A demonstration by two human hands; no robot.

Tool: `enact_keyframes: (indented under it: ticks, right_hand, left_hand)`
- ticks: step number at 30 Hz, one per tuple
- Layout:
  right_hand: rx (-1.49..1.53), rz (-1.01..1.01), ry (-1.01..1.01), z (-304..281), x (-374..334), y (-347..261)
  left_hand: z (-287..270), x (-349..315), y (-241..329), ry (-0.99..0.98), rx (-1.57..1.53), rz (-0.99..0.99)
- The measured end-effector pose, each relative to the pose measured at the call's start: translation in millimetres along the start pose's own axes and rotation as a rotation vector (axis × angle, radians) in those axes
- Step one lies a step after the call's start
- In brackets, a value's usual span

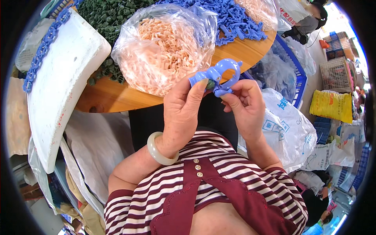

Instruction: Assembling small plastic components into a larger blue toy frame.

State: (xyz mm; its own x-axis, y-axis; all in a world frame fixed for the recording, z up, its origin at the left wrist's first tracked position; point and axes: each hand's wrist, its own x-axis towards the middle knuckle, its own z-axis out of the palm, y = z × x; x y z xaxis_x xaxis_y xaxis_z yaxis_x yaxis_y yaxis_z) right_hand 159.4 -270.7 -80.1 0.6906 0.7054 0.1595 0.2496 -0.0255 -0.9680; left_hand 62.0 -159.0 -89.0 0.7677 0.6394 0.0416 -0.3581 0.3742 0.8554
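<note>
Over the table's near edge, both my hands hold a glossy blue plastic toy part (214, 73) with a curved, open-ring end. My left hand (181, 103) grips its straight end, thumb pressed beside a small dark green piece (210, 84) set against the blue body. At the lower end of the curve, my right hand (249, 105) pinches the part between thumb and fingers. Just beyond my left hand, a clear plastic bag (127, 47) stands open, full of small peach-coloured plastic pieces (166, 43). My fingers partly hide the green piece and the blue part's underside.
Heaps of dark green pieces (100, 17) and blue pieces (235, 23) cover the far wooden table (113, 94). A large white panel (64, 74) leans at the left. Right of the table are a blue basket (300, 78), white sacks (291, 137), a yellow sack (332, 105) and a person (307, 25).
</note>
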Motion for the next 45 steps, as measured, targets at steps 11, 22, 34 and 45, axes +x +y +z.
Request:
enact_keyframes:
  ticks: [11,22,34,45]
  right_hand:
    - [-0.351,-0.291,0.101,-1.6,7.9,-2.0]
    - [-0.531,-0.63,0.127,-2.2,12.8,1.6]
    - [-0.242,-0.25,0.238,-50.1,79.3,15.7]
    - [-0.869,-0.591,-0.073,-53.0,128.3,48.6]
  left_hand:
    - [-0.3,5.1,4.3,0.056,-0.112,-0.101]
    - [3.9,6.3,5.3,0.083,-0.171,-0.142]
    - [-7.3,4.9,11.1,0.091,-0.224,-0.187]
    - [-6.2,7.4,13.2,0.103,-0.245,-0.194]
